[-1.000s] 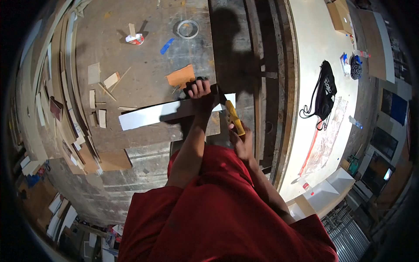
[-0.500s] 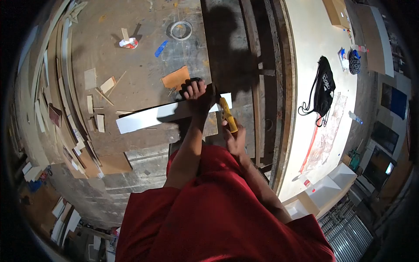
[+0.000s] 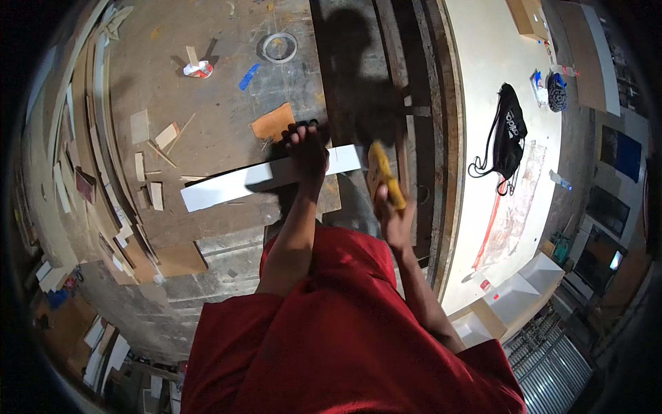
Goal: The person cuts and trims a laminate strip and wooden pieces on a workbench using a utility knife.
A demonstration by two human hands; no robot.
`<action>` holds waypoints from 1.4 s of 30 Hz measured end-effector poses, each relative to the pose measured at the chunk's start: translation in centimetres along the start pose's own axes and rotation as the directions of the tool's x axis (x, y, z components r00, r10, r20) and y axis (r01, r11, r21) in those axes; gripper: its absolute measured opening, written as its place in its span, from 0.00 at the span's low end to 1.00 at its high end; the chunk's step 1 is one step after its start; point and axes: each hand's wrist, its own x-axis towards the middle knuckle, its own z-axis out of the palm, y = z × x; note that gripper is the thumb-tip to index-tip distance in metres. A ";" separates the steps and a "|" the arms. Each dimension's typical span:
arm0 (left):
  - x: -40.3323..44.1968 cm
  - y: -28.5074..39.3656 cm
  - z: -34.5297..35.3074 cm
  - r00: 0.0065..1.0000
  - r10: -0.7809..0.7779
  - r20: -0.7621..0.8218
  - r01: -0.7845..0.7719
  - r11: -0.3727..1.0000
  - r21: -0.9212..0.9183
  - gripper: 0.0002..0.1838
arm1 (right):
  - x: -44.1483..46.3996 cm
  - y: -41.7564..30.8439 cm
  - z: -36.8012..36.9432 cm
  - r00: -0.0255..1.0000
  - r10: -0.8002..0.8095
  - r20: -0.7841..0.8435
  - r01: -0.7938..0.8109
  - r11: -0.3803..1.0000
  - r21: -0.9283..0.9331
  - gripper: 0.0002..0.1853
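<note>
A long white board [image 3: 231, 188] lies at a slant across the workbench. My left hand [image 3: 309, 153] is on top of it near its right end, with the fingers curled toward its far edge; part of the hand is in shadow. My right hand [image 3: 396, 219] is closed around a yellow tool [image 3: 385, 176], which is held up just right of the board's end, apart from it. The tool has a long, loop-like yellow body; motion blur and the angle hide its exact kind. A brown scrap [image 3: 273, 123] lies just beyond my left hand.
Wood offcuts [image 3: 167, 135] lie on the left of the bench. Beyond are a tape roll [image 3: 279, 47], a blue scrap [image 3: 249, 76] and a small tub [image 3: 198, 69]. A dark gap [image 3: 420, 138] separates the bench from a pale panel [image 3: 476, 228] bearing a black drawstring bag [image 3: 509, 134].
My right hand has moved right with the yellow tool, away from the board's end. My left hand has shifted slightly down onto the board, its fingers now pointing more forward.
</note>
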 end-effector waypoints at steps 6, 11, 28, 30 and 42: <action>-0.4 -0.3 0.7 1.000 0.009 0.010 -0.009 0.996 0.085 0.14 | -1.7 4.0 0.9 0.994 0.102 0.028 -0.102 0.995 0.007 0.19; 0.2 0.1 -1.3 1.000 0.017 0.016 -0.017 1.000 -0.011 0.13 | -2.5 3.3 1.6 0.994 0.096 0.047 -0.096 0.995 -0.012 0.19; 0.0 0.0 0.0 1.000 0.000 0.012 -0.001 0.997 0.078 0.08 | -2.1 2.8 0.0 0.992 0.042 -0.123 -0.029 0.993 0.110 0.16; 0.1 -0.1 -0.7 1.000 -0.002 -0.026 0.003 0.999 0.045 0.08 | 0.2 5.2 -0.5 0.986 -0.066 -0.154 0.070 0.997 0.026 0.16; -1.2 -2.4 -2.3 0.947 0.308 0.089 -0.238 0.862 -0.447 0.14 | 8.7 15.3 2.5 0.988 0.126 0.090 -0.151 0.917 0.370 0.09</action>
